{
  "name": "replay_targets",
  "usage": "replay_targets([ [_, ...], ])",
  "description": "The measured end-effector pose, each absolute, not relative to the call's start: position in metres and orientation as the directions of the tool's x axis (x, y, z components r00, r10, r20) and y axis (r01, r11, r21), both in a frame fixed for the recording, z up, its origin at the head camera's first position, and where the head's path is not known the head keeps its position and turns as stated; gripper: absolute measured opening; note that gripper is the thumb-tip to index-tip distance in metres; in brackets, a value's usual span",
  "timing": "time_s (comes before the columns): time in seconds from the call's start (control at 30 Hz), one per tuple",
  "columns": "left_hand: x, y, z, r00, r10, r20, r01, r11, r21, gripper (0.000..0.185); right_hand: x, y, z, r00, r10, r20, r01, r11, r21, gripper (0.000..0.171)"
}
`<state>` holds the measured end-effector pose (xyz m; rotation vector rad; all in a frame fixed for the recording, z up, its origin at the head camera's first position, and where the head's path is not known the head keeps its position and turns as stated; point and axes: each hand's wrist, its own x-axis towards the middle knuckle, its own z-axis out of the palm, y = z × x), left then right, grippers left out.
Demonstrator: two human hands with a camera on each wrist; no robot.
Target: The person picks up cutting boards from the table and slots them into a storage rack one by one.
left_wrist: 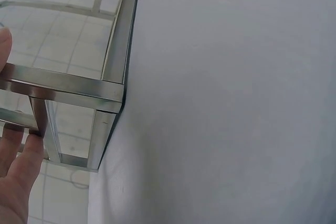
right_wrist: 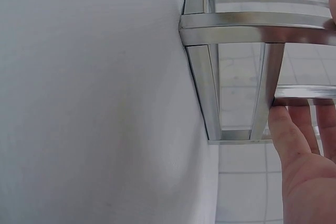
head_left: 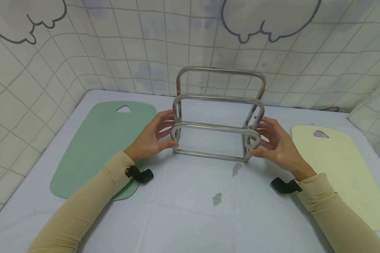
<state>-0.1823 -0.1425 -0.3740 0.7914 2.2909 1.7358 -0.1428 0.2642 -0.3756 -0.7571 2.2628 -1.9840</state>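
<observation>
A shiny metal rack (head_left: 209, 125) with three rounded loops, rising in height towards the back, stands upright on the white-covered table between both hands. My left hand (head_left: 149, 138) grips its left side, thumb at the front loop and fingers behind. On the opposite side my right hand (head_left: 280, 144) holds the rack the same way. In the left wrist view the left fingers (left_wrist: 30, 163) curl under a side bar of the rack (left_wrist: 63, 86). The right wrist view has the right fingers (right_wrist: 289, 132) against a bar of the rack (right_wrist: 231, 31).
A green cutting board (head_left: 95, 151) lies flat at the left, partly under the left forearm. At the right lies a pale yellow cutting board (head_left: 335, 168), overlapped by the right forearm. Grid-patterned sheeting (head_left: 139, 52) hangs behind the table. Two grey patches (head_left: 217, 199) mark the tabletop.
</observation>
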Motion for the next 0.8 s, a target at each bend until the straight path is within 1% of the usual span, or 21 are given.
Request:
replay_targets([
  [0.3, -0.1852, -0.1425, -0.3769, -0.842, 0.503, 0.194, 0.319, 0.175, 0.931, 0.094, -0.1449, 0.2630, -0.3753, -0.881, -0.376, 0.288, -0.333, 0.060, -0.941, 0.094],
  [0.53, -0.1872, -0.1427, -0.3785, -0.848, 0.495, 0.190, 0.320, 0.191, 0.928, 0.094, -0.1446, 0.2608, -0.3733, -0.886, -0.367, 0.284, -0.323, 0.049, -0.945, 0.092],
  [0.8, -0.1890, -0.1422, -0.3778, -0.840, 0.506, 0.196, 0.319, 0.168, 0.933, 0.095, -0.1474, 0.2622, -0.3738, -0.888, -0.367, 0.278, -0.339, 0.113, -0.934, 0.093],
])
